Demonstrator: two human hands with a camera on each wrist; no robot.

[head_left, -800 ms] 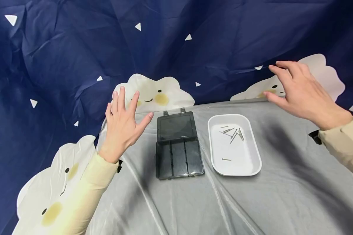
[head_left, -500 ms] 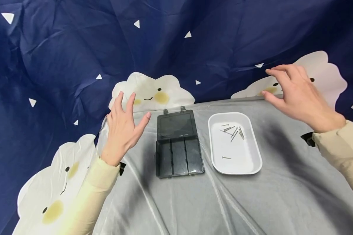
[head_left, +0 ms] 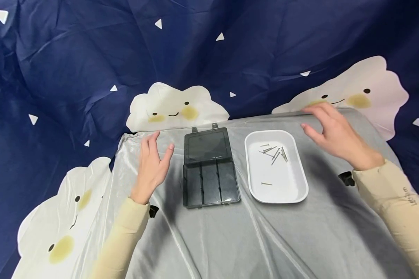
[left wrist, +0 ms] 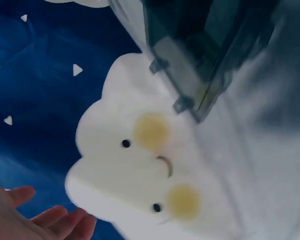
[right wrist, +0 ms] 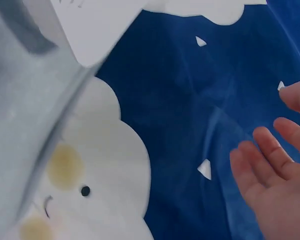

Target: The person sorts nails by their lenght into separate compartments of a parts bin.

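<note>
A dark translucent organizer box (head_left: 211, 203) lies on the grey cloth with its lid (head_left: 208, 145) flipped back, its long compartments bare. To its right is a white tray (head_left: 283, 192) holding several screws or nails (head_left: 276, 155), mostly clustered toward the back; a single one (head_left: 267, 183) lies apart nearer the front. My left hand (head_left: 151, 166) hovers left of the box, fingers loosely extended, touching nothing. Right of the tray, my right hand (head_left: 336, 135) is held in the air, fingers relaxed and bent, with nothing in them. Both wrist views show the fingers apart from any object.
The grey cloth (head_left: 223, 240) covers the table and is creased in front of the box. Behind it hangs a dark blue curtain (head_left: 188, 50) with white clouds and triangles. A black strap piece (head_left: 346, 178) shows at the right cuff.
Both hands have come down and nearer: the left toward the box's side, the right inward toward the tray. Box, tray and small metal pieces stay in place on the cloth.
</note>
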